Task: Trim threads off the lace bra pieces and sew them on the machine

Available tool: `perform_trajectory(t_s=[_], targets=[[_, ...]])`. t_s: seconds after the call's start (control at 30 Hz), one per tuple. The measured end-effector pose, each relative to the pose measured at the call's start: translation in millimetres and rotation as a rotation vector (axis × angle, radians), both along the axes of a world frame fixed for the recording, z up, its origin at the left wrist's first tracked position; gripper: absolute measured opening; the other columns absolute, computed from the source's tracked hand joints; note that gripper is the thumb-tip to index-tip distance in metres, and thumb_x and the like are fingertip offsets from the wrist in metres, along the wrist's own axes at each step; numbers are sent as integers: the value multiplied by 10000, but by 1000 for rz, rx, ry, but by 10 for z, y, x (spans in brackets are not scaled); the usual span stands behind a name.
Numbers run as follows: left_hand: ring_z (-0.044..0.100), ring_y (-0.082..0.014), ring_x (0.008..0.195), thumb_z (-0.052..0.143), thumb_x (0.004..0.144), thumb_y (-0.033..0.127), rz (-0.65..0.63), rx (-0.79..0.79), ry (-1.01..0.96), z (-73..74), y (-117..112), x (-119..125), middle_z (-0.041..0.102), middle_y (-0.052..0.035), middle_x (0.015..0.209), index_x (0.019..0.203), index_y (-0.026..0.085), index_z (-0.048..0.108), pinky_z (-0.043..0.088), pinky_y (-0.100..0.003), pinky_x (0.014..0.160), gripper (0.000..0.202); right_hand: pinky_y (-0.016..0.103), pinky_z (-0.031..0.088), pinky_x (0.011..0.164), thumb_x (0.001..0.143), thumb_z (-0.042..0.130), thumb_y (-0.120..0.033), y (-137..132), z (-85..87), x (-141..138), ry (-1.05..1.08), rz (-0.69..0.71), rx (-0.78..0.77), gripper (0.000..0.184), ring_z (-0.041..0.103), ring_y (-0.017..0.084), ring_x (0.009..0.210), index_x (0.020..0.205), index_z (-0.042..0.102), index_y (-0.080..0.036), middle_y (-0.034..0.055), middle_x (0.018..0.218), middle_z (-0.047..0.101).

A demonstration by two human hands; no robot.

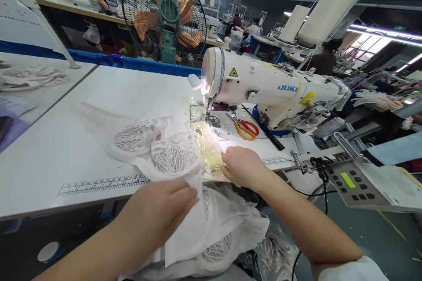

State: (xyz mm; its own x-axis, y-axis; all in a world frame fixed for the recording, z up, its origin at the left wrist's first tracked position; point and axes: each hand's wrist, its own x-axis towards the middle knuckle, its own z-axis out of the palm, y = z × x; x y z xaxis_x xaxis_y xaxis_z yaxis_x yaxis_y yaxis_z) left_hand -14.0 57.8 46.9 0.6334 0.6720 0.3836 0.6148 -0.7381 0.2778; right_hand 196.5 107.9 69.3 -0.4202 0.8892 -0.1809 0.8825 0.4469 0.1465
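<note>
A white lace garment [165, 149] lies spread over the white sewing table [66, 149] and hangs off its front edge into my lap. My left hand [158, 215] is closed, pinching the fabric at the table's front edge. My right hand [242, 167] rests on the table with fingers curled, gripping the fabric's right edge just in front of the needle area [211, 118]. The white JUKI sewing machine [270, 88] stands behind my right hand, its lamp lighting the cloth.
Scissors with red and orange handles [245, 128] lie on the machine bed. A control panel with a green screen [354, 182] sits at the right. A large fan [165, 13] stands at the back. More lace pieces [29, 77] lie far left. Other people work in the background.
</note>
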Motion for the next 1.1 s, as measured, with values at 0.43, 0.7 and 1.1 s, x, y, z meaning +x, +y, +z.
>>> perform_trajectory(t_s=[0.43,0.7,1.1], targets=[[548,-309,1167,278,943,213,-12,220,303,-578,478,-9,555,-127,1300,1216,115,582,454,-528,951,420,315,453,639,863,525,-347,-168,-421,-326,294,-47,-21,244,591,243,845,929,640,-142,102,858,606],[559,-317,1152,296,930,178,15,277,322,-588,473,-37,557,-110,1301,1230,145,577,471,-528,927,412,274,372,584,902,447,-235,-31,-388,-203,277,-2,-99,202,576,181,736,832,624,-164,54,812,607],[562,-411,1112,338,893,129,135,330,355,-615,378,85,575,-173,1265,1168,139,629,465,-628,838,400,290,282,535,826,479,-113,136,-484,8,205,-62,231,126,517,216,728,779,594,-135,100,781,580]])
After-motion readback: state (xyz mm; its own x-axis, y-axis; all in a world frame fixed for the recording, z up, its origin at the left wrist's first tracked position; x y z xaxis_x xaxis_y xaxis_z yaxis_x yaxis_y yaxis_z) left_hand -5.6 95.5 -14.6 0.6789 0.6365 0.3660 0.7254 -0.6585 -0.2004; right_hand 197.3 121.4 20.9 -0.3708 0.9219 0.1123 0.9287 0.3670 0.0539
